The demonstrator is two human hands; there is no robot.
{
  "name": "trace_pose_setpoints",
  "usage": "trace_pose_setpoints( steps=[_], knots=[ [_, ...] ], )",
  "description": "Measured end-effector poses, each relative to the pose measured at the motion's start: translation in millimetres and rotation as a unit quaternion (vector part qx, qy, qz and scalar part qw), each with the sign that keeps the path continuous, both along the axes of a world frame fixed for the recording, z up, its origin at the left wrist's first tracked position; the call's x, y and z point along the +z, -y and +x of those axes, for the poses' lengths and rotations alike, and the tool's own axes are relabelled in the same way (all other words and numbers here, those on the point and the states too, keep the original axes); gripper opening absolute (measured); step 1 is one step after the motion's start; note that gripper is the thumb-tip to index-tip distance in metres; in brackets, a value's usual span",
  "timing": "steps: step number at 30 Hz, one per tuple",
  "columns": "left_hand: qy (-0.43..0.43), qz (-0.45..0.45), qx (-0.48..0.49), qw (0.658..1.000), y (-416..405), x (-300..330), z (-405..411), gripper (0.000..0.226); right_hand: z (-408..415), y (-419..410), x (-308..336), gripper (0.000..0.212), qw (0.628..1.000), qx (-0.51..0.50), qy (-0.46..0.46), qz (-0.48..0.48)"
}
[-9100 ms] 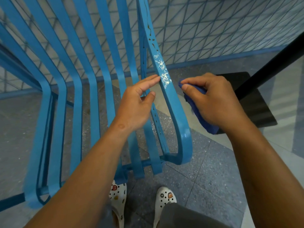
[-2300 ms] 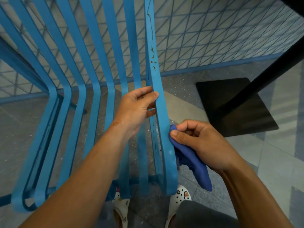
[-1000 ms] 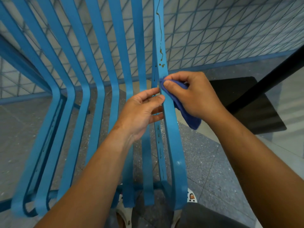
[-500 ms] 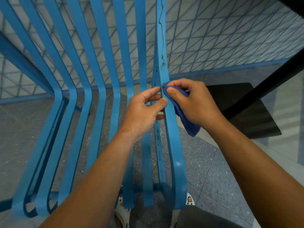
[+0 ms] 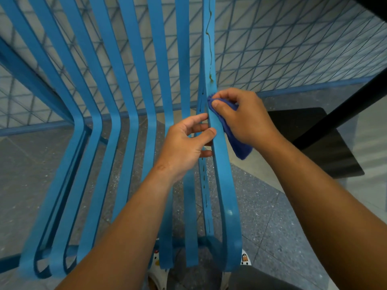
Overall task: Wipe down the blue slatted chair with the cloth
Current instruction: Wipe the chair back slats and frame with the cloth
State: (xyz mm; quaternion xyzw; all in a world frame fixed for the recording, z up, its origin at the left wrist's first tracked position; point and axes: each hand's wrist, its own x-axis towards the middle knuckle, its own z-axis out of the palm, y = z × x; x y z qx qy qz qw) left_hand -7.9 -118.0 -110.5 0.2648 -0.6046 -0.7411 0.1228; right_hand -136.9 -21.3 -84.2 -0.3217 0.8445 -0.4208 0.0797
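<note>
The blue slatted chair [image 5: 117, 130] fills the left and middle of the head view, its slats bending down toward me. My right hand [image 5: 243, 116] grips a dark blue cloth [image 5: 236, 143] and presses it against the rightmost slat [image 5: 219, 164]. A brown dirt streak [image 5: 209, 49] runs down that slat just above the cloth. My left hand [image 5: 186, 145] holds the same slat from the left, thumb on its front face and fingers curled behind it, just below the cloth.
A black table base plate [image 5: 318, 143] with a slanting black post [image 5: 345, 109] sits on the grey speckled floor at right. A tiled wall with blue diagonal lines stands behind the chair. My white clogs [image 5: 157, 271] show under the seat's front edge.
Over the last second my right hand has kept the cloth on the rightmost slat just below the dirt streak, rubbing in small moves. My left hand stays on the slat.
</note>
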Motion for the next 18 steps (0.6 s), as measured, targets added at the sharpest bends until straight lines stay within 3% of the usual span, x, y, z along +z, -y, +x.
trace_pose_setpoints(
  steps=[6,13,18],
  knots=[
    [-0.005,0.024,0.007,1.0,-1.3,-1.4,-1.4,0.041,4.6,-4.4,1.9,0.013,1.0,0.009,0.012,-0.004],
    [-0.005,0.033,0.015,0.999,-2.3,0.9,-0.5,0.037,-45.6,44.7,2.4,0.006,0.996,-0.029,0.023,-0.087],
    [-0.006,0.04,0.013,0.999,-2.5,0.6,-1.0,0.037,-20.6,19.8,-3.2,0.011,0.997,-0.018,0.037,-0.062]
  ],
)
